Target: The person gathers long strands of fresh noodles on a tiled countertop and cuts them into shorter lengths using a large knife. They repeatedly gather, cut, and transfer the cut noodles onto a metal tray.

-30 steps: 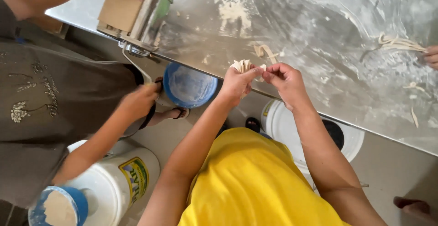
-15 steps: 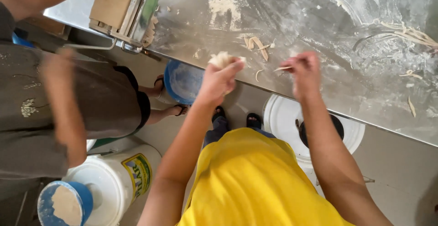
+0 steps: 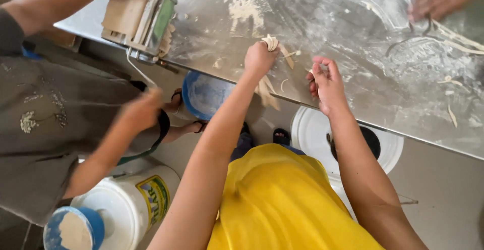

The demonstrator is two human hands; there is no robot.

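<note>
Item: our steel worktable (image 3: pixel 353 48), dusted with flour. On it we count a hand-cranked pasta roller (image 3: pixel 143 20) clamped at the near edge, a flour heap (image 3: pixel 244 10), cut noodle strips (image 3: pixel 459 35) at the far right, and loose dough scraps (image 3: pixel 290 56) mid-surface.

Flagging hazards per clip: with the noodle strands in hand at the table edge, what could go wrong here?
Strands hang from the left hand over the table edge, so they might tear or fall toward the blue bowl. The right hand is open and supports none of them. A co-worker cranking the pasta machine close by could bump the left arm.
</note>
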